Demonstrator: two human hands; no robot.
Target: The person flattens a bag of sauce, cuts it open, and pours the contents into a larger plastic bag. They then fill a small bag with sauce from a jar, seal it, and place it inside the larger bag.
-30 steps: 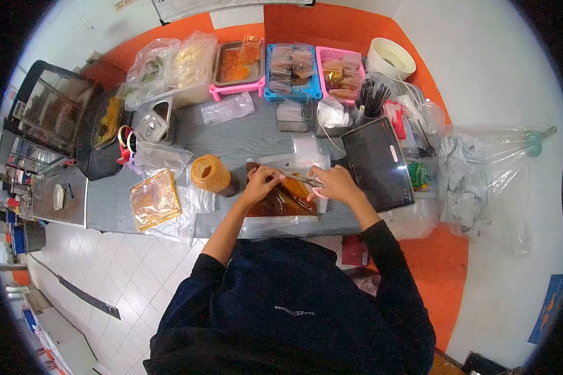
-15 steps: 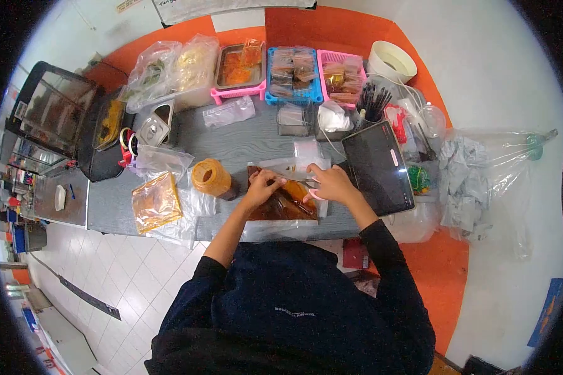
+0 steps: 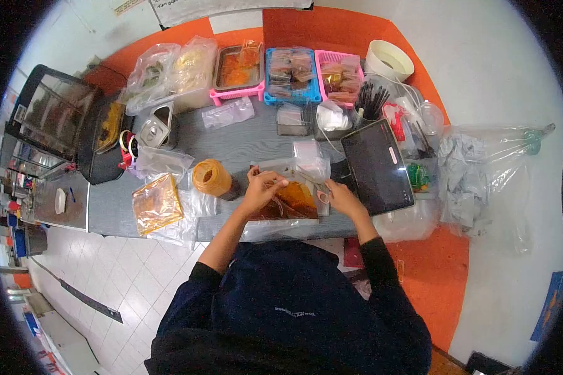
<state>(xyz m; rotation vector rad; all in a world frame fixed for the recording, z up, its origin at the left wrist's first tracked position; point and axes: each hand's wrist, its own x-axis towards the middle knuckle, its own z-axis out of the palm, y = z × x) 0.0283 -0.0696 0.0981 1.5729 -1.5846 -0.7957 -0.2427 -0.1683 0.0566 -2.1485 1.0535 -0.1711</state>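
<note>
A clear plastic bag of dark brown sauce (image 3: 297, 199) lies at the front edge of the table. My left hand (image 3: 261, 192) is closed on its upper edge, thumb and fingers pinched together. To the right, my right hand (image 3: 345, 200) grips a pair of scissors (image 3: 314, 182) by its pinkish handles, blades pointing up and left over the bag's top. Left of the bag stands an open jar (image 3: 211, 177) with an orange-brown rim. Behind the scissors lies a small stack of clear plastic bags (image 3: 311, 153).
A filled orange-brown bag (image 3: 157, 203) rests on plastic at the left. A tablet (image 3: 378, 167) leans close by my right hand. Along the back stand a blue basket (image 3: 293, 97) and a pink basket (image 3: 339, 57) of packets, a metal tray (image 3: 256, 83) and a steel container (image 3: 159, 125).
My right hand has moved right and slightly down with the scissors, away from my left hand. The scissors' blades now show more plainly. My left hand has shifted slightly and still pinches the bag.
</note>
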